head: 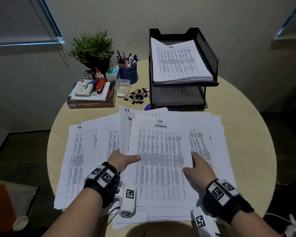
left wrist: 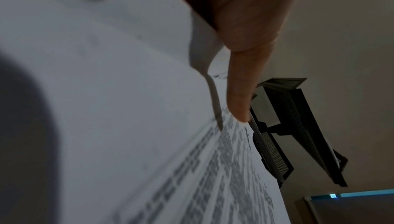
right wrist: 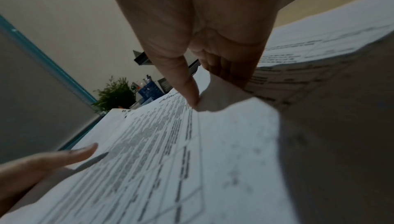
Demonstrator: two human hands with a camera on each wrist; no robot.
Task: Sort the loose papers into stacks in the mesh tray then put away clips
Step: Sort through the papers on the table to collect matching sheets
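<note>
Loose printed papers (head: pixel 79 159) lie fanned across the round table. On top is a sheet headed "admin" (head: pixel 161 159). My left hand (head: pixel 130 157) grips its left edge, thumb (left wrist: pixel 241 93) on top and fingers hidden underneath. My right hand (head: pixel 194 161) pinches its right edge between thumb (right wrist: pixel 187 89) and fingers, lifting that edge slightly. The black two-tier mesh tray (head: pixel 210 53) stands at the back right with a paper stack (head: pixel 178 62) in its top tier and more paper below. A pile of black binder clips (head: pixel 138 96) lies left of the tray beside a clear plastic box (head: pixel 122 86).
At the back left are a potted plant (head: pixel 92 48), a blue pen cup (head: pixel 128 72) and a stack of books with a stapler (head: pixel 91 94). The table's front edge (head: pixel 161 226) is close to my body. Floor surrounds the table.
</note>
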